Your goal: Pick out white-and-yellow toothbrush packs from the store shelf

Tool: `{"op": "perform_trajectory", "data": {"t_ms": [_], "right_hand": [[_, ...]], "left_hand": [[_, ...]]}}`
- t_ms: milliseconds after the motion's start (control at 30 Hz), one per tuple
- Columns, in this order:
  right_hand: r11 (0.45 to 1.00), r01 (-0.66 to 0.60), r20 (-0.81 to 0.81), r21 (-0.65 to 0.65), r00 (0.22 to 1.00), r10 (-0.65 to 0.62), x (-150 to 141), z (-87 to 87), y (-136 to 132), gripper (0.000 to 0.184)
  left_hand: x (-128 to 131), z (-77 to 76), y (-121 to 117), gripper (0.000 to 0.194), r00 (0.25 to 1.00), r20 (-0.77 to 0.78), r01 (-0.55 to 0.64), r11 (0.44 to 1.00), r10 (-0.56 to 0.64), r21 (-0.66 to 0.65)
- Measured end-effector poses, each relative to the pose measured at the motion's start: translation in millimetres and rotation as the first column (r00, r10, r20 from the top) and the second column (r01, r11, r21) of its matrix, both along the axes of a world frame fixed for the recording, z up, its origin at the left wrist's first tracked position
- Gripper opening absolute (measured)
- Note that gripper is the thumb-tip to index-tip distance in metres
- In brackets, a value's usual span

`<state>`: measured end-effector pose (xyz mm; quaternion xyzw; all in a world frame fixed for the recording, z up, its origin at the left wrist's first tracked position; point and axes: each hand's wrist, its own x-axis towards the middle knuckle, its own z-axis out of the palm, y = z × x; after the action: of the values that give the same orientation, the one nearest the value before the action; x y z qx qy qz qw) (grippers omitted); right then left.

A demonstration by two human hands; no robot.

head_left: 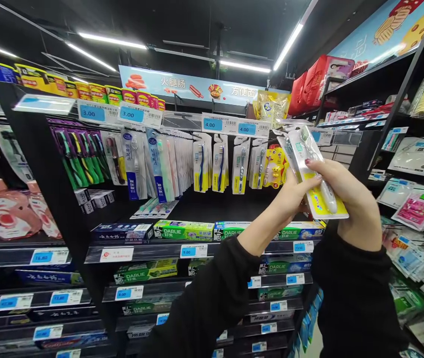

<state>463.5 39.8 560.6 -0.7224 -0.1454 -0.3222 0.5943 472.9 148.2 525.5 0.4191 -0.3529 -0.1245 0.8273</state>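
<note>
Both my hands hold one toothbrush pack (314, 171), a clear blister on a white and yellow card, raised in front of the shelf's right end. My right hand (351, 204) wraps its fingers over the pack's lower half from the right. My left hand (294, 196) grips the same pack from the left, with its fingers mostly hidden behind the card. Both arms wear black sleeves. More toothbrush packs (212, 161) hang on hooks just left of my hands.
Black shop shelving (66, 199) fills the view, with blue price tags (193, 250) on the rails. Green toothpaste boxes (184, 229) lie on the shelves below the hooks. Another rack of packaged goods (416, 209) stands close on the right. A banner (189, 87) hangs overhead.
</note>
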Motion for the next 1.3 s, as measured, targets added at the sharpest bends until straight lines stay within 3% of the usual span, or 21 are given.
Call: {"op": "perform_trajectory", "data": {"t_ms": [200, 467, 567, 700, 867, 967, 1100, 1300], "right_hand": [[0.97, 0.222, 0.091, -0.096, 0.973, -0.214, 21, -33.1, 10, 0.035], [0.978, 0.207, 0.154, 0.019, 0.966, -0.207, 13, -69.2, 36, 0.045], [0.962, 0.273, 0.158, 0.007, 0.95, -0.271, -8, -94.8, 50, 0.045], [0.915, 0.372, 0.151, -0.155, 0.924, -0.35, -36, -141.8, 79, 0.043], [0.939, 0.178, 0.023, -0.293, 0.984, -0.179, -51, -198.9, 115, 0.037], [0.934, 0.061, -0.028, -0.352, 0.997, -0.076, -53, -224.2, 130, 0.036], [0.917, -0.095, -0.117, -0.386, 0.992, 0.054, -52, -246.2, 145, 0.035], [0.929, -0.303, -0.264, -0.212, 0.933, 0.245, -55, -263.1, 162, 0.027]], "left_hand": [[12, -19.7, 12, 0.055, 0.996, -0.083, 0.032, 0.991, -0.043, -0.129], [7, -42.2, 28, 0.053, 1.0, 0.022, -0.007, 0.995, 0.009, -0.103], [-8, -64.4, 43, 0.051, 0.999, 0.024, -0.046, 0.998, 0.047, -0.047], [-28, -111.4, 78, 0.057, 0.996, -0.053, -0.076, 0.997, 0.077, 0.027], [-56, -174.0, 123, 0.073, 0.922, -0.369, -0.116, 0.993, 0.115, 0.019], [-74, -201.0, 143, 0.068, 0.844, -0.511, -0.176, 0.984, 0.161, 0.019], [-91, -227.5, 163, 0.064, 0.746, -0.619, -0.281, 0.959, 0.244, 0.039], [-108, -249.6, 173, 0.06, 0.614, -0.704, -0.467, 0.883, 0.357, 0.041]]}}
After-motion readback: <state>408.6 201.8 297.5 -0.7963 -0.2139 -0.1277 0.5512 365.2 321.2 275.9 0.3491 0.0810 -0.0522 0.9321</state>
